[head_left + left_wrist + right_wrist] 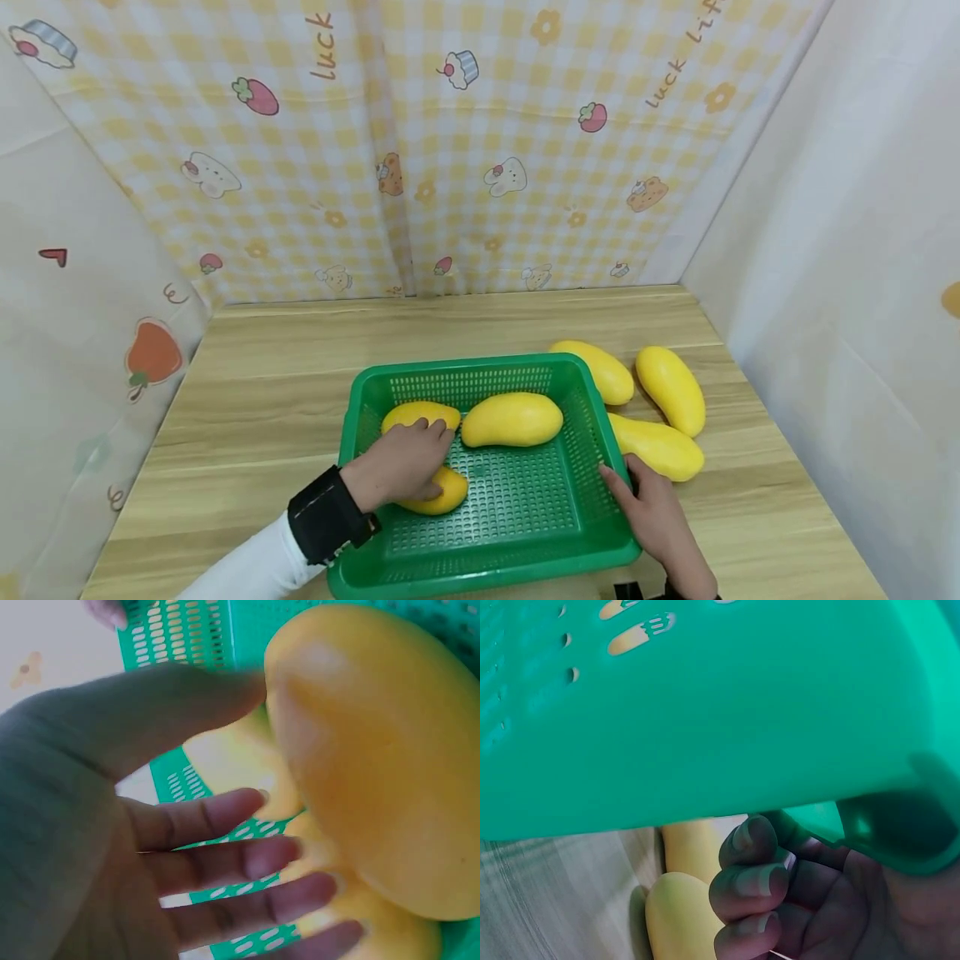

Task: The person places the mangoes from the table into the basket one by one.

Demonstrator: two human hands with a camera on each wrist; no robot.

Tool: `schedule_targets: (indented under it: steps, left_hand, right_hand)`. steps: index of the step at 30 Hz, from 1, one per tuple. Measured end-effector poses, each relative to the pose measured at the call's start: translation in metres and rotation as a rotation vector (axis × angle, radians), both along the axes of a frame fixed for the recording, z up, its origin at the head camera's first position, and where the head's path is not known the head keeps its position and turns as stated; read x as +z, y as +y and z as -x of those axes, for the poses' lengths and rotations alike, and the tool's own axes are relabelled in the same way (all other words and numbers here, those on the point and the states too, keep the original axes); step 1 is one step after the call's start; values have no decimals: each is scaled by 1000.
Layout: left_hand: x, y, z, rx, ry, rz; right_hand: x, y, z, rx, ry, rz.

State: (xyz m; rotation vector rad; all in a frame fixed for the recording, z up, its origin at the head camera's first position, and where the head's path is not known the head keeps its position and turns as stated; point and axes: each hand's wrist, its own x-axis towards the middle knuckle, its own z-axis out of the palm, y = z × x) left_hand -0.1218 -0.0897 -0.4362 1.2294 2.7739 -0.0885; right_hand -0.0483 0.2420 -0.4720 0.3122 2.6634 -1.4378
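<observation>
A green plastic basket [487,563] holds three yellow mangoes: a left one [420,412], a right one [513,419] and a lower one [447,490]. My left hand [408,467] reaches into the basket, with fingers over the left mango and thumb at the lower one. In the left wrist view its fingers are spread and nearly straight, and the thumb tip is right at the side of a large mango [382,757]. My right hand [656,512] grips the basket's right rim, thumb on top and fingers [750,889] curled beneath it.
Three more mangoes lie on the wooden table [285,367] right of the basket: a back one [600,372], a far right one [671,392] and a front one [660,450]. A checked cloth [465,150] hangs behind, with pale sheets on both sides.
</observation>
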Motion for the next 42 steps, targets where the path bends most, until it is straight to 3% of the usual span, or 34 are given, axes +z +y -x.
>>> schedule_targets:
  steps: [4, 9, 14, 21, 24, 31, 42]
  left_hand:
    - [-7, 0, -3, -17, -57, 38]
    - [-13, 2, -3, -15, -44, 65]
    - [-14, 3, -1, -30, 13, 91]
    - [-14, 0, 1, -66, 181, 86]
    - [-15, -1, 1, -75, 209, 69]
    - [-16, -2, 1, -68, 207, 70]
    - [-11, -4, -1, -92, 198, 78]
  right_hand:
    - [1, 0, 0, 1, -1, 4]
    - [0, 0, -1, 7, 10, 8]
    - [-1, 0, -1, 1, 19, 6]
    - [-3, -1, -1, 8, 18, 18]
    - [-2, -2, -1, 8, 15, 36]
    - [-1, -2, 0, 10, 8, 58]
    - [4, 4, 0, 115, -64, 33]
